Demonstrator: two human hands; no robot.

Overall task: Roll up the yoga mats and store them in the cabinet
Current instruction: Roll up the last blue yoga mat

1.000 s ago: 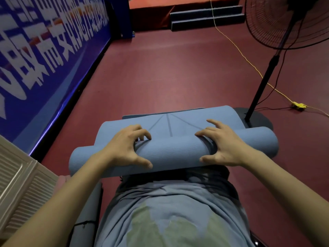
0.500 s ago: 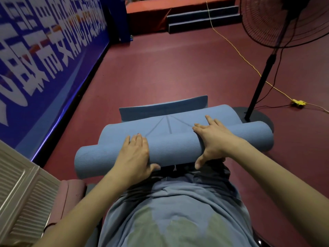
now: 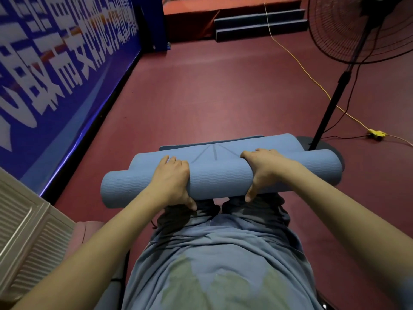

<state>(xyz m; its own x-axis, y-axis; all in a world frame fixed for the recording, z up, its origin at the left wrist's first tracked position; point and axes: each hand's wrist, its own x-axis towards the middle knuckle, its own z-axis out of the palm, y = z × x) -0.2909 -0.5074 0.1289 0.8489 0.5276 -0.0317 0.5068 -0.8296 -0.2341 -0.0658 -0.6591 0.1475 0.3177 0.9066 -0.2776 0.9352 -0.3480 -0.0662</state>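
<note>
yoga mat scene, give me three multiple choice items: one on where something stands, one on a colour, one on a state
1. Where does the fan stand rise, seen from the person?
A. to the right, beyond the mat
B. to the left, against the banner
C. behind the steps

2. What colour is the yoga mat?
A. pink
B. blue
C. black

3. How far along is the mat?
A. flat, unrolled
B. mostly rolled, with a short flat strip left
C. tied with a strap

Key:
1 A, its pole rises from a base by the mat's right end.
2 B, the roll is blue.
3 B, the left hand and right hand grip a thick roll, with a little flat mat beyond.
</note>
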